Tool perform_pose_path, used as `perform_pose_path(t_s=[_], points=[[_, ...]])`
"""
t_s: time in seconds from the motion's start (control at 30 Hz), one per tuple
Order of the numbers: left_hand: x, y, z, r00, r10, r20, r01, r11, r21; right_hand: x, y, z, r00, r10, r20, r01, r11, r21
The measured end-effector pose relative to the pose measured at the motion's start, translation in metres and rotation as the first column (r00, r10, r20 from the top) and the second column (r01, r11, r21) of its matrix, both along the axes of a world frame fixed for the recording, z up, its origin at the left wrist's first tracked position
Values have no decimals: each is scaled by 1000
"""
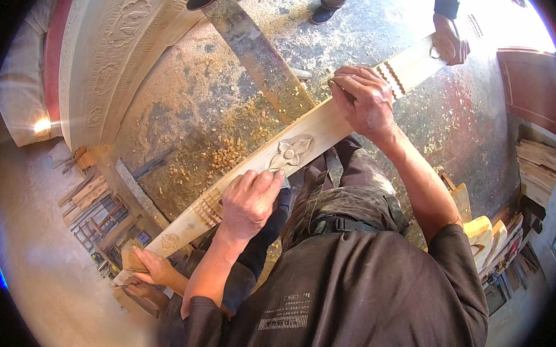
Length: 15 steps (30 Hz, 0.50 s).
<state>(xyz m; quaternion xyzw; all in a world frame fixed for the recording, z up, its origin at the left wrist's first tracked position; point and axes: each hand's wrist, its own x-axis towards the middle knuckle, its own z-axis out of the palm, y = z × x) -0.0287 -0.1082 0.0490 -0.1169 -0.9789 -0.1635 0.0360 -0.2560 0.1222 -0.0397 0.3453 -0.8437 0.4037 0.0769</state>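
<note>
A long pale carved wooden board [326,124] slants across in front of me, from lower left to upper right. It bears a carved flower with leaves [288,153] near its middle and rows of notched bands. My left hand [248,203] is closed on the board just left of the flower, thumb and fingers bent at its face; a small greyish edge shows beneath the fingertips, too little to name. Farther right, my right hand [365,103] curls its fingers over the board beside a notched band. Its fingertips are partly hidden.
Another person's hand [450,42] holds the board's far right end; another's hands [154,268] are at its lower left end, with a wooden block [133,256]. Wood chips [223,154] litter the floor around a plank [252,46]. A carved curved panel [117,37] stands far left.
</note>
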Motion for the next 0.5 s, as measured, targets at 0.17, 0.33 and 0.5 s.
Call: perform_pose_path(t_s=[0.17, 0.33, 0.5], points=[[-9, -3, -1, 999, -50, 18, 49, 998, 40, 1, -3, 0, 1000, -7, -18, 7, 1000, 2], [-3, -5, -1, 999, -42, 16, 41, 997, 63, -1, -2, -1, 999, -15, -52, 15, 1000, 7], [-9, -2, -2, 996, -81, 38, 80, 996, 34, -1, -3, 0, 999, -14, -38, 15, 1000, 4]])
